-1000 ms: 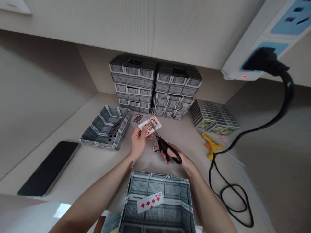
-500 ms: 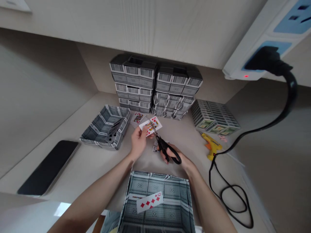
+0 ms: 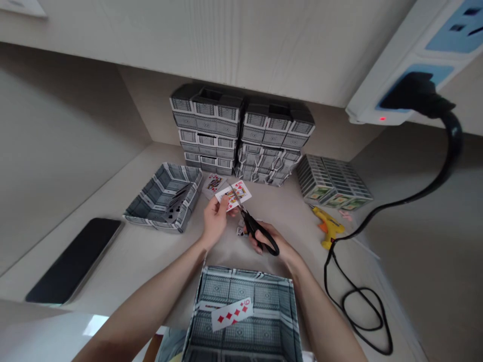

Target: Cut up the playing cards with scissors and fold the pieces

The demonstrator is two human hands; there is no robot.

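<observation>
So the black-handled metal scissors (image 3: 248,222) have squeezed a bit more shut since a second ago, handles closer together. The right hand (image 3: 281,242) is gripping those handles, blades across the white-and-red paper king of hearts card (image 3: 243,189), which the left hand (image 3: 215,220) has pinched just left of them. Yellow plastic glue gun (image 3: 332,230)'s off right of the scissors grip.
</observation>
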